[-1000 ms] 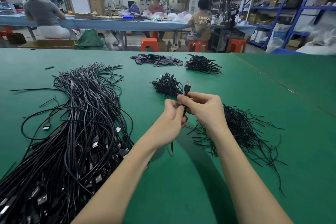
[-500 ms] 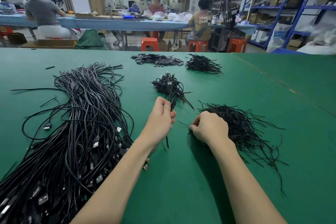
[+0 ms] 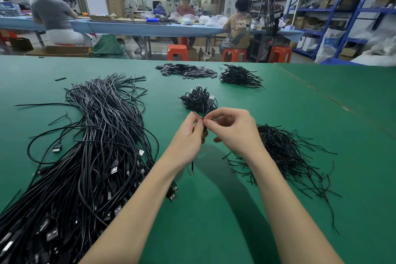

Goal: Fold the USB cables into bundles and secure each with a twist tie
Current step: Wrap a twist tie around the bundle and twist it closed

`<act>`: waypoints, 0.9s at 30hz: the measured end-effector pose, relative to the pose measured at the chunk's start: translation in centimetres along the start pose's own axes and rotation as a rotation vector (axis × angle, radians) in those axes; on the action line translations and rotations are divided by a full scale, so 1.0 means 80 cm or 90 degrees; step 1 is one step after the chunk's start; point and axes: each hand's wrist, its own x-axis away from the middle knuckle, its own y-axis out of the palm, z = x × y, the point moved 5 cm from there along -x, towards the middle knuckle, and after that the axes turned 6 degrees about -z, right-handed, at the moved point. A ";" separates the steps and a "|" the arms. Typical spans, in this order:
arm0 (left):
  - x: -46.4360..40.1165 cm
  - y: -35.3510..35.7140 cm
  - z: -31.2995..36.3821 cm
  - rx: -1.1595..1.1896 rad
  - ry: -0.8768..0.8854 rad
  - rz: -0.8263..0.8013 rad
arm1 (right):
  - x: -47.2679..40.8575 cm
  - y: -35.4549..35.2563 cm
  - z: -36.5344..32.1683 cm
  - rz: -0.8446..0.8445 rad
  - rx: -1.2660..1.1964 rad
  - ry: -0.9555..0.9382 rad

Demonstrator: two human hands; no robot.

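My left hand [image 3: 188, 135] grips a folded black USB cable above the green table [image 3: 214, 210]. Most of the bundle is hidden in my fist, and one cable end [image 3: 192, 166] hangs below it. My right hand [image 3: 233, 130] meets the left and pinches a thin black twist tie [image 3: 197, 115] against the top of the bundle. A big heap of loose USB cables [image 3: 96, 146] lies to the left. The pile of twist ties [image 3: 285, 156] lies just right of my right wrist. Tied bundles [image 3: 199, 100] sit in a small pile just beyond my hands.
Farther back on the table lie a spread of flat black pieces [image 3: 186, 70] and another dark cable pile [image 3: 240, 76]. A seam [image 3: 321, 94] runs diagonally across the table at the right. People sit at a blue bench [image 3: 150, 28] beyond the table's far edge.
A second ago both hands held the bundle with its plug up. My right hand then dropped to the twist tie pile and has come back up to my left hand with a tie.
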 end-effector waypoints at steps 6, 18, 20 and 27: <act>0.001 0.004 -0.004 0.077 -0.042 -0.003 | 0.001 -0.004 0.002 -0.023 0.047 -0.007; 0.002 0.002 -0.010 0.165 -0.033 0.087 | 0.004 0.008 0.012 -0.118 -0.243 0.115; 0.003 0.003 -0.007 0.205 -0.035 0.083 | 0.004 0.006 0.019 -0.135 -0.323 0.160; 0.008 0.020 0.013 0.354 -0.042 0.007 | -0.002 0.006 0.051 -0.107 -0.633 0.333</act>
